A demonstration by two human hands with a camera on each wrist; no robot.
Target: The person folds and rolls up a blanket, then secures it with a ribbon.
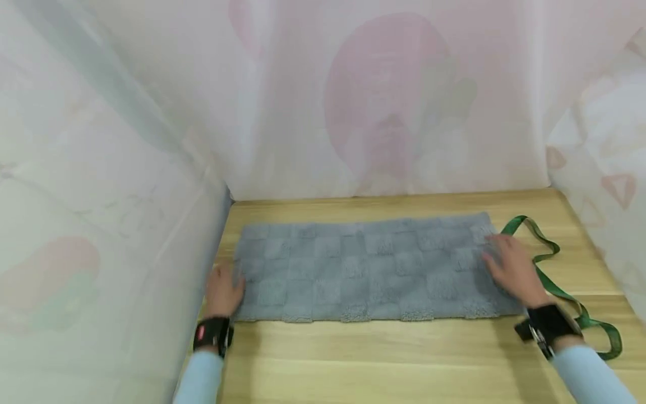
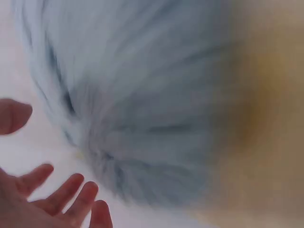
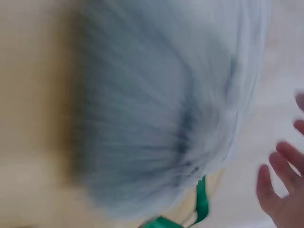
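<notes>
Both hands [image 1: 224, 292] [image 1: 510, 266] rest at the grey towel's [image 1: 368, 269] short edges.

— Any words, labels or numbers to read here?
— None. The grey checked plush towel [image 1: 368, 269], the green woven strap [image 1: 555, 275] and the pale wooden counter [image 1: 383, 359] bear no legible writing.

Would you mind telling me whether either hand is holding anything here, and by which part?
Nothing is held: the left hand lies open at the grey towel's left end, the right hand flat on its right end.
</notes>
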